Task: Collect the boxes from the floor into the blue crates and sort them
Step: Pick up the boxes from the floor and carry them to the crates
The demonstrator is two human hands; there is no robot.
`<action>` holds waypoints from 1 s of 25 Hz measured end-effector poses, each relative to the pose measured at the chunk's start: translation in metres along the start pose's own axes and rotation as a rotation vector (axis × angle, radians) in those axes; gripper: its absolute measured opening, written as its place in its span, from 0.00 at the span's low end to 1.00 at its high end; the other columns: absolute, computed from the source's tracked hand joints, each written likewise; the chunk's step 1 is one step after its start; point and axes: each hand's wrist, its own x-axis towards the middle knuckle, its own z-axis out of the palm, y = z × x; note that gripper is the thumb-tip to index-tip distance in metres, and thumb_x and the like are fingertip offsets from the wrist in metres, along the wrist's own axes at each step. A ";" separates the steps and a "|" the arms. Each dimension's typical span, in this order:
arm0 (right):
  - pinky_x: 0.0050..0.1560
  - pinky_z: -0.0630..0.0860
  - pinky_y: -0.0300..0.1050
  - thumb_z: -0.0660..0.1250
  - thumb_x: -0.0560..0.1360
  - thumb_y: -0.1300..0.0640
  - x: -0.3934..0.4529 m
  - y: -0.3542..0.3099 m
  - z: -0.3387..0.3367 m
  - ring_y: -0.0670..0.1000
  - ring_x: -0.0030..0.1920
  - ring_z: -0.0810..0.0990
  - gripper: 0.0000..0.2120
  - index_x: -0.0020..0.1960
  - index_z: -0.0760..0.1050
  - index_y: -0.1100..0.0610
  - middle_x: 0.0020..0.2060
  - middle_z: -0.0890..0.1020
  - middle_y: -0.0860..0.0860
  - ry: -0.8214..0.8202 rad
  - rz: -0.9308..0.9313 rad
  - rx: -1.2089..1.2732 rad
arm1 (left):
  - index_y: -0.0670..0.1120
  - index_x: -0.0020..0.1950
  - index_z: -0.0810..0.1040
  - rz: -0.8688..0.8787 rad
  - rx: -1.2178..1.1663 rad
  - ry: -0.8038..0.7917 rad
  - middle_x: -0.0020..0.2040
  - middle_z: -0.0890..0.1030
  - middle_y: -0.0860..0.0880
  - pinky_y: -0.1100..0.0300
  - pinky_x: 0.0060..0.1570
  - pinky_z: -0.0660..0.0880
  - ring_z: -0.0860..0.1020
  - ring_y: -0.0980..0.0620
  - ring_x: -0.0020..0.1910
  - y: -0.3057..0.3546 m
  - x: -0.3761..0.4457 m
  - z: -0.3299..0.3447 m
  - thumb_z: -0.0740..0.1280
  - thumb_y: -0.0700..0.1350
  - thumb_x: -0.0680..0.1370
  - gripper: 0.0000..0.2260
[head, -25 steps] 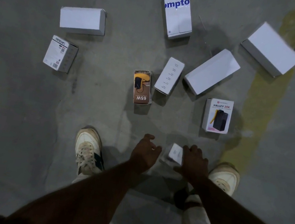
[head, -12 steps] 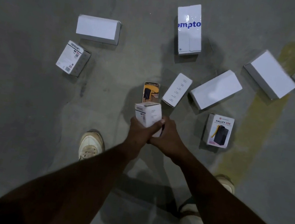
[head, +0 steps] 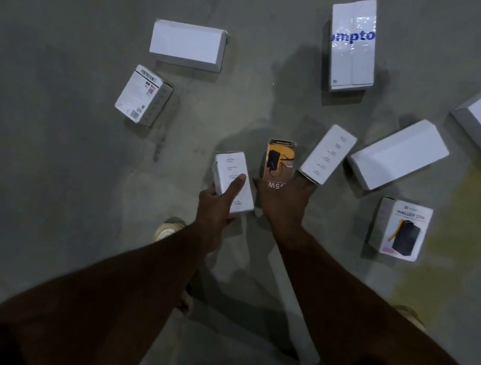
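In the head view, a dull grey concrete floor [head: 50,189] is seen under dim light, marked by a faint crack running down from the top and a worn yellowish stripe [head: 468,240] at the right. A small white cardboard box with fine print [head: 233,181] is held above the floor in the left hand [head: 215,206], the thumb laid across its top face and the fingers wrapped beneath. The right hand [head: 285,200] is spread with straight fingers over the near end of an orange and black printed box [head: 278,162] lying on the floor; contact cannot be told. Just beside it a slim white box [head: 327,153] lies tilted, with a plain white carton [head: 397,154] next to it. A white box with a black product picture [head: 403,229] lies to the right. Farther off lie a tall white box with blue lettering [head: 353,44], a plain white oblong box [head: 188,44] and a small labelled white box [head: 144,94]. Pale shoes [head: 168,229] are visible below.
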 end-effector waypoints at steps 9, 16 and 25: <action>0.68 0.71 0.56 0.74 0.68 0.47 0.002 -0.004 0.011 0.60 0.70 0.70 0.40 0.73 0.62 0.60 0.70 0.69 0.59 0.116 0.088 0.155 | 0.47 0.69 0.73 0.049 0.053 -0.011 0.58 0.82 0.46 0.58 0.45 0.79 0.81 0.47 0.55 0.011 0.009 -0.013 0.72 0.61 0.73 0.29; 0.57 0.79 0.56 0.72 0.70 0.42 -0.086 -0.008 -0.106 0.51 0.53 0.81 0.25 0.63 0.70 0.50 0.56 0.81 0.50 0.117 0.134 0.662 | 0.52 0.62 0.76 -0.010 -0.003 -0.137 0.58 0.82 0.47 0.51 0.55 0.80 0.81 0.46 0.57 0.054 -0.121 0.013 0.66 0.66 0.75 0.23; 0.51 0.82 0.55 0.66 0.78 0.52 -0.234 -0.057 -0.395 0.56 0.52 0.83 0.14 0.62 0.73 0.55 0.51 0.85 0.54 -0.100 0.135 0.995 | 0.58 0.68 0.76 0.045 0.058 -0.486 0.61 0.84 0.48 0.48 0.61 0.76 0.80 0.46 0.61 0.145 -0.399 0.080 0.62 0.70 0.75 0.26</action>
